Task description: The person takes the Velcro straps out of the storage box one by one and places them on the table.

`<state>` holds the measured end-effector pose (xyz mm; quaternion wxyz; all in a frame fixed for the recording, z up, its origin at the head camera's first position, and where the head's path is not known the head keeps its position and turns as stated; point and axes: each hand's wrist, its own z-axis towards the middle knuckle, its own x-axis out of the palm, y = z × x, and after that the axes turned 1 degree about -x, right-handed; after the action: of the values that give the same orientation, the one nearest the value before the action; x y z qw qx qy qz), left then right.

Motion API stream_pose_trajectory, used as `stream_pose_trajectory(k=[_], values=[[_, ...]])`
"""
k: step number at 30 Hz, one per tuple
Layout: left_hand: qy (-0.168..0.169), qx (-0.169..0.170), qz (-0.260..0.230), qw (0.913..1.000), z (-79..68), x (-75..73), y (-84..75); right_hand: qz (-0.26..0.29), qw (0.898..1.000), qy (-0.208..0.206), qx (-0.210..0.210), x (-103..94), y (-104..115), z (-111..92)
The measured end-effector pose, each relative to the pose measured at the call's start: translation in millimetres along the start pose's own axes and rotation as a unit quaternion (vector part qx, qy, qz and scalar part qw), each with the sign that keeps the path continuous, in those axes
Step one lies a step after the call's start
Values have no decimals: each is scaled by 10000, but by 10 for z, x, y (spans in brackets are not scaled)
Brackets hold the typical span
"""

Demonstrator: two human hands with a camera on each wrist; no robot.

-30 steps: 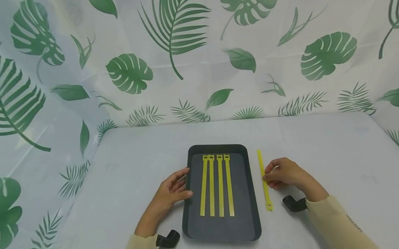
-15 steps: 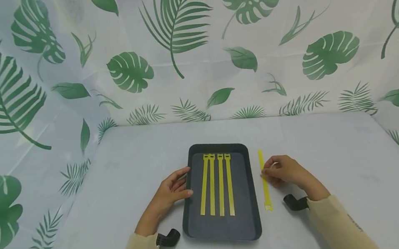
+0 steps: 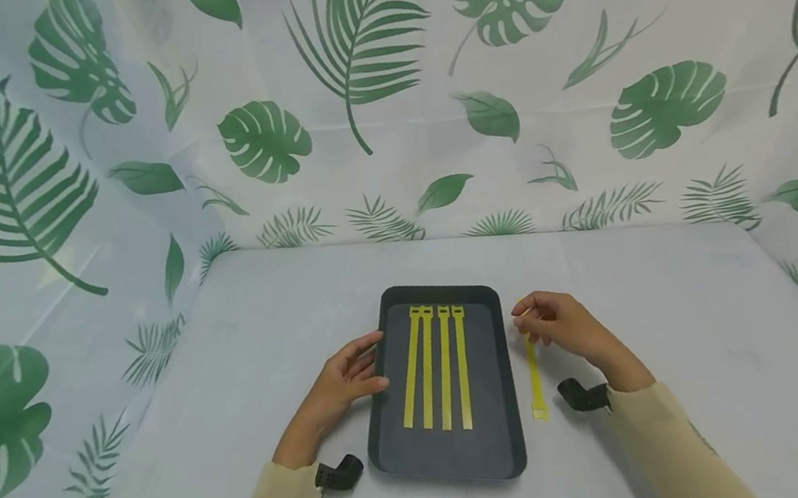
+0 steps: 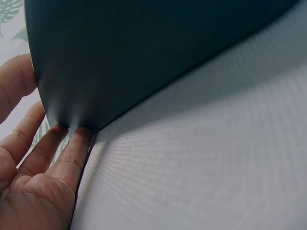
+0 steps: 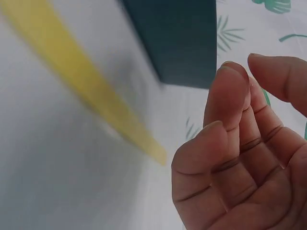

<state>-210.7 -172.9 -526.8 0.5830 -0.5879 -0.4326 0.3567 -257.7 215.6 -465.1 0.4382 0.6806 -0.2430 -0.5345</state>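
Yellow strap (image 3: 533, 374) lies on the grey table (image 3: 684, 346) just right of the tray, running from under the right hand (image 3: 564, 326) back toward that wrist, its buckle end nearest the sleeve. The right wrist view shows the strap's far tip (image 5: 96, 96) lying flat just short of the fingers (image 5: 225, 124), which are loosely curled with the thumb held apart; nothing is pinched between them, and whether a fingertip touches the strap cannot be told.

Between the two hands sits the dark tray (image 3: 451, 461), holding four more yellow straps (image 3: 436, 368) laid side by side lengthwise, buckle ends at the far edge.

At the tray's left rim rests the left hand (image 3: 344, 378), palm turned inward, fingers nearly straight. In the left wrist view the fingertips (image 4: 72, 139) press against the tray's outer wall (image 4: 144, 52) with the thumb up near the rim.

A leaf-print sheet (image 3: 376, 75) hangs beyond the table.
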Motion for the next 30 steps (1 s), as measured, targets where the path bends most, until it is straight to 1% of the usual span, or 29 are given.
stream_pose_trajectory(k=[9, 18, 25, 30], values=[[87, 111, 25, 9999, 8, -6, 6, 229, 9994, 86, -253, 71, 143, 115], [103, 91, 52, 9999, 0, -22, -3, 403, 9977, 244, -490, 143, 309, 214], [116, 108, 57, 9999, 5, -20, -11, 344, 9966, 365, -649, 214, 465, 293], [67, 78, 27, 9999, 4, -13, -14, 207, 9958, 480, -750, 277, 509, 366]])
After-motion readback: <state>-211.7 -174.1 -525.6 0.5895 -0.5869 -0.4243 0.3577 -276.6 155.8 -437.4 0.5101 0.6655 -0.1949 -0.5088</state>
